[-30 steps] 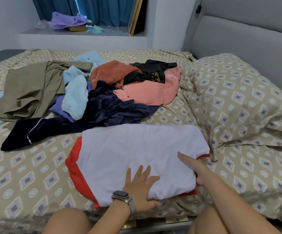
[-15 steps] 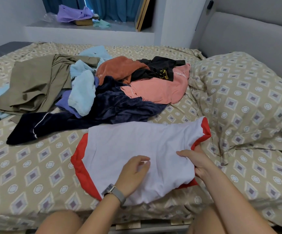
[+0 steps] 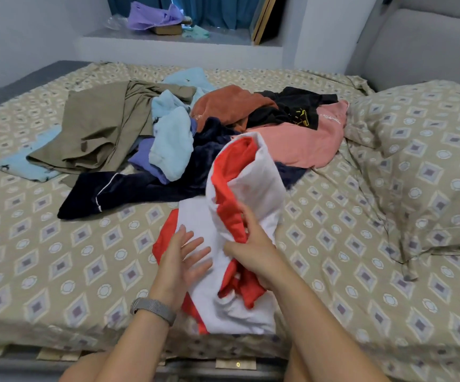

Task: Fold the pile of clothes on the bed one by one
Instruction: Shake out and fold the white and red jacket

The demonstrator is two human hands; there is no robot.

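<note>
A white shirt with red trim (image 3: pixel 248 183) lies at the near edge of the bed, its right half lifted and swung over toward the left. My right hand (image 3: pixel 253 249) grips that raised half from underneath, fingers curled into the cloth. My left hand (image 3: pixel 182 257), with a watch on its wrist, is spread flat with straight fingers over the shirt's left part. Behind the shirt sits the pile of unfolded clothes (image 3: pixel 223 128): olive, light blue, purple, navy, rust, black and pink pieces.
The bed (image 3: pixel 58 257) has a beige patterned sheet. A matching pillow (image 3: pixel 416 150) lies at the right against a grey headboard (image 3: pixel 429 45). A ledge at the back holds a purple cloth (image 3: pixel 154 16) and a box.
My right hand has lifted the shirt's right half off the bed and carried it up and leftward. My left hand has moved left and opened its fingers flat.
</note>
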